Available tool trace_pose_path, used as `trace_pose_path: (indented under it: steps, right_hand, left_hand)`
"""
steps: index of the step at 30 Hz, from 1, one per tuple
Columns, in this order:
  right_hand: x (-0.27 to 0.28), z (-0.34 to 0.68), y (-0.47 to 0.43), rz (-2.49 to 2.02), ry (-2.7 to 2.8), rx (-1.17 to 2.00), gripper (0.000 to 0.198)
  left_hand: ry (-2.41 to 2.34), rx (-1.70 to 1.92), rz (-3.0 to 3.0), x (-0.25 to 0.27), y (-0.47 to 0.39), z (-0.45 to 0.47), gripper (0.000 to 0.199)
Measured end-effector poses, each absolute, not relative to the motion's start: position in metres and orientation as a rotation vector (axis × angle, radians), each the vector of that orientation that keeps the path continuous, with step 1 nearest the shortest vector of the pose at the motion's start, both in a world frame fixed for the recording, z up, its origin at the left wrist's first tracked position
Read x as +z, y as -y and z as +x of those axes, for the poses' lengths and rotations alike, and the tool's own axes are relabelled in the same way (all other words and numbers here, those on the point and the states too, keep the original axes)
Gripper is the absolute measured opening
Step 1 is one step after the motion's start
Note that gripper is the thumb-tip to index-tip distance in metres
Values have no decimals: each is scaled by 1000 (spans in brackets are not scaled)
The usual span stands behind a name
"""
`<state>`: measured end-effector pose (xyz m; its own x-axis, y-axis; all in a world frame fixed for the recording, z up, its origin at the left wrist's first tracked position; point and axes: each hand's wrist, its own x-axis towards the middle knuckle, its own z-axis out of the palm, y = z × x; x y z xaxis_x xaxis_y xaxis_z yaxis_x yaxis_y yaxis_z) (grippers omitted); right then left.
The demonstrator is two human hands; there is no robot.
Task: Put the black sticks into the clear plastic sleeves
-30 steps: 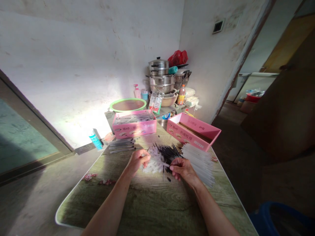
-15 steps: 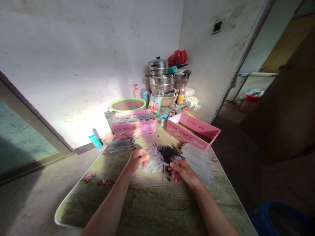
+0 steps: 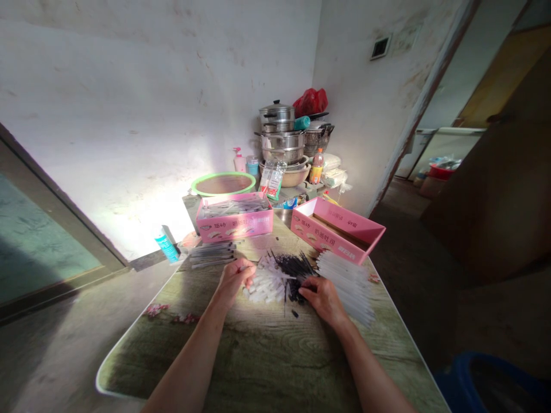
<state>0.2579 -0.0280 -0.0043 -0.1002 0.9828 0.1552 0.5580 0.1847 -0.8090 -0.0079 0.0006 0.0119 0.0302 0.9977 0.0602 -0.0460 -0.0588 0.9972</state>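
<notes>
My left hand [image 3: 236, 277] is closed in a pinch at the left edge of a heap of short white plastic pieces [image 3: 267, 282]; whatever lies between its fingertips is too small to name. Thumb and fingers of my right hand [image 3: 322, 297] come together at the near right side of a pile of thin black pieces [image 3: 295, 267], and their contents are hidden. Right of that pile, long translucent tubes [image 3: 348, 284] lie side by side. Slim dark-tipped sticks [image 3: 213, 254] rest in a bunch farther back on the left. A single small black piece [image 3: 295, 314] lies nearer me.
A pink box [image 3: 235, 225] full of thin sticks stands behind the heaps, and a second pink box [image 3: 333, 232] stands at the right. Beyond are a green-rimmed sieve [image 3: 222, 193], stacked pots [image 3: 282, 143] and an orange-labelled bottle [image 3: 317, 167]. The table [image 3: 267, 361] has a wood-grain top.
The white piece seen in my right fingers is no longer visible there, and that hand has shifted slightly right, to the black pile. My left hand has drawn a little left and back.
</notes>
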Motion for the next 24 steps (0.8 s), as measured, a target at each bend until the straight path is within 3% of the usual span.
trace_pose_path:
  steps: [7, 12, 15, 19, 24]
  right_hand:
    - [4, 251, 36, -1321, 1686, 872, 29]
    - [8, 253, 36, -1277, 1605, 965, 27]
    - [10, 263, 33, -1301, 1359, 979, 25]
    - [9, 275, 29, -1364, 1134, 802, 30]
    - [3, 276, 28, -1632, 1460, 451, 21]
  left_hand:
    - [-1130, 1202, 1254, 10, 0, -6, 18]
    - [-1105, 1226, 1231, 12, 0, -7, 17]
    - [-1050, 1437, 1080, 11, -5, -17, 17]
    - [-1048, 1698, 799, 8, -12, -28, 19]
    - [-1018, 1590, 921, 9, -8, -20, 18]
